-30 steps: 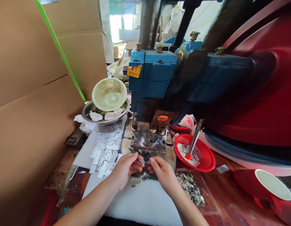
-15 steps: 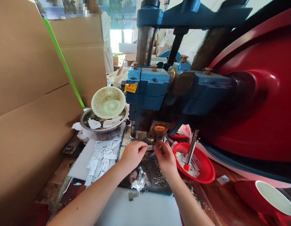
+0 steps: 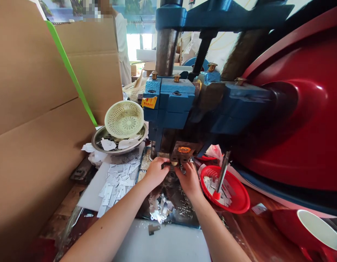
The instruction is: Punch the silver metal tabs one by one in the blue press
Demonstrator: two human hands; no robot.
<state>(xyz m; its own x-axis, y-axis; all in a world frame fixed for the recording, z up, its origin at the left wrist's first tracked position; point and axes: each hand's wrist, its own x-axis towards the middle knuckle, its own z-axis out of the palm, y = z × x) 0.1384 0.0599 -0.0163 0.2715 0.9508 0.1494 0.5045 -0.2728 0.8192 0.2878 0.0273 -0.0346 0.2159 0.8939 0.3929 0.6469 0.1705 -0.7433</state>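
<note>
Under the press head of the blue punch press (image 3: 177,91), both my hands meet at the tooling. A small flat metal plate (image 3: 174,163) shows as a pale sliver between them, its ends hidden by my fingers. My left hand (image 3: 156,171) is closed on the plate's left end, beside a dark metal part of the die (image 3: 165,165). My right hand (image 3: 188,178) pinches the right end, fingertips partly hidden below the punch block (image 3: 184,150). Several shiny metal pieces (image 3: 161,209) lie in a heap on the press bed, nearer to me than my hands.
Flat metal blanks (image 3: 117,180) are spread on the left. Behind them a pale green colander (image 3: 124,120) rests on a metal bowl (image 3: 96,142). On the right stand a red basket (image 3: 241,198) with plates, a red mug (image 3: 285,225) and a big red flywheel (image 3: 307,145). Cardboard (image 3: 34,91) walls the left.
Both hands have moved slightly forward with the plate, closer in under the punch. Less of the plate shows now, and the heap of pieces is more exposed.
</note>
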